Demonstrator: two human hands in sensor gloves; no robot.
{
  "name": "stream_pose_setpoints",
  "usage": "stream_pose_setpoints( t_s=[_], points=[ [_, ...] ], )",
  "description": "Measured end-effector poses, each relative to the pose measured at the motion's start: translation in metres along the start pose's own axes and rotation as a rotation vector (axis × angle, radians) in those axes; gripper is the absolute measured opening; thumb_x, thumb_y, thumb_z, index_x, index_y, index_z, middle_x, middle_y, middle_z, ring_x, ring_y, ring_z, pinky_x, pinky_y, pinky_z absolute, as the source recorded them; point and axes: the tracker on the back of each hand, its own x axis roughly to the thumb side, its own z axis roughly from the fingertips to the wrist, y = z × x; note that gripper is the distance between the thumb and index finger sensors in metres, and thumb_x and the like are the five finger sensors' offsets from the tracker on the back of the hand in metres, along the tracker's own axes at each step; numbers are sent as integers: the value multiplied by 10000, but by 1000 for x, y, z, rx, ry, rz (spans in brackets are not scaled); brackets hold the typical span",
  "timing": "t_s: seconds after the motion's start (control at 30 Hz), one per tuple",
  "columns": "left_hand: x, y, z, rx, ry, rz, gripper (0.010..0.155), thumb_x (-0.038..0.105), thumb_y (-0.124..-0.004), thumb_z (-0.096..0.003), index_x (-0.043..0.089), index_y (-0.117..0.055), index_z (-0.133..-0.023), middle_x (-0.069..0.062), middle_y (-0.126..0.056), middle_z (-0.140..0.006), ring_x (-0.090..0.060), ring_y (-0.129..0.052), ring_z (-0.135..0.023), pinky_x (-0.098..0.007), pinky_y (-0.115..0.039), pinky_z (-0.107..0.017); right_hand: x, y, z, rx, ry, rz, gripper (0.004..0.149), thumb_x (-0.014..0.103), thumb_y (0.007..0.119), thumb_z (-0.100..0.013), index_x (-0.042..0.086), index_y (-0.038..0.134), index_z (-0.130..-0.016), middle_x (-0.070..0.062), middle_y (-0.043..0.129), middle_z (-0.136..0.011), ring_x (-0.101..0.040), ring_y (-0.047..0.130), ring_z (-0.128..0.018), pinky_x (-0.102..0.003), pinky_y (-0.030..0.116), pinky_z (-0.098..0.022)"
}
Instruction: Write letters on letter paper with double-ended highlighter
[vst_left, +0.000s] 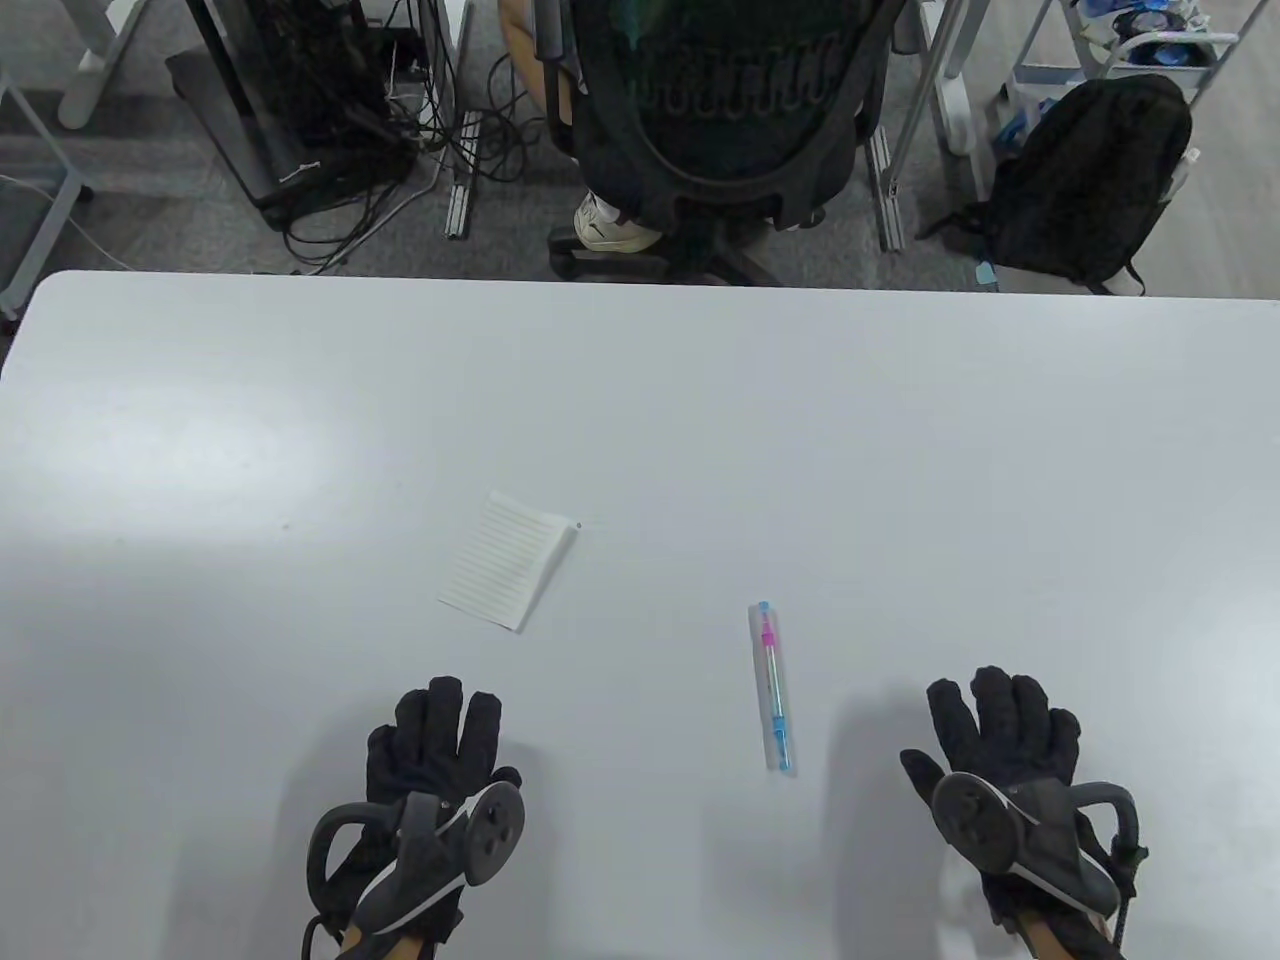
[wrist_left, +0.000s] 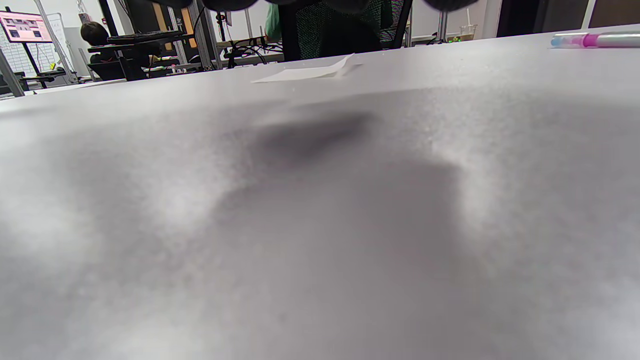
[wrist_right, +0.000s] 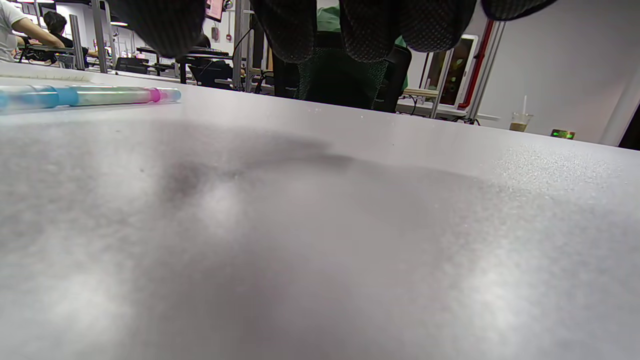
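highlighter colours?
Clear barrel highlighter with blue ends and a pink band near the far end; clearest in the table view.

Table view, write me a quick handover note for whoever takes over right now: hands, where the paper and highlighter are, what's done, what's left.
Left hand: open, flat near the table's front edge, holding nothing.
Right hand: open, flat near the front edge, holding nothing.
Paper: lined sheet lying beyond the left hand, one far corner slightly curled; no highlighter marks visible.
Highlighter: lying on the table between the hands, nearer the right hand, apart from the paper; both ends look capped.
Done: nothing visible yet.
Left: pick up the highlighter, uncap one end, steady the paper, write the letters.
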Motion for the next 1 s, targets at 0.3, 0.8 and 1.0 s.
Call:
stream_pose_setpoints(
  t_s=[0.3,0.8,1.0],
  points=[
    [0,0,-1,-11,-3,3,695,511,-525,-624,174,-342,-1203,-221,-257,-1252,-497,-374,-1148,-666,-456,-803,0,2,-2,6,8,-18,717,504,582,-573,86,472,-1144,-404,444,-1129,-678,449,-977,-809,411,-639],
    [1,1,-2,-12,0,17,694,511,-524,-624,173,-345,-1203,-218,-258,-1254,-494,-374,-1150,-665,-455,-805,53,-13,-21,-10,-87,-44,724,506,582,-574,49,503,-1130,-398,539,-1089,-654,561,-936,-799,446,-637],
    [1,1,-3,-16,-3,20,693,511,-523,-625,175,-345,-1204,-219,-261,-1254,-494,-373,-1150,-665,-453,-805,90,-14,-37,37,-123,-26,751,512,577,-576,-10,530,-1114,-400,590,-1056,-646,623,-895,-789,478,-635]
  ],
)
